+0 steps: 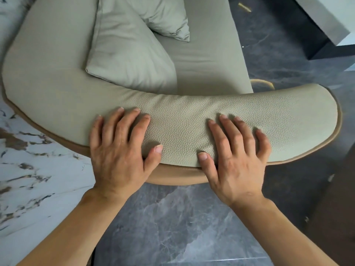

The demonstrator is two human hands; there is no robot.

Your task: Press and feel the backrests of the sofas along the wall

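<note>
A pale green leather sofa with a curved, padded backrest [182, 116] and tan piping fills the upper view. My left hand [119, 148] lies palm down on the top of the backrest, fingers spread and pressing into the grained leather. To its right, my right hand [236, 156] rests flat on the same padded rim, fingers apart, thumb at the near edge. Neither hand holds anything.
Two matching green cushions [126, 54] lean on the seat [207, 60]. A white marble-patterned wall [28, 169] runs along the left. Dark grey marble floor [172, 223] lies below and to the right, with a dark low table [315, 29] at top right.
</note>
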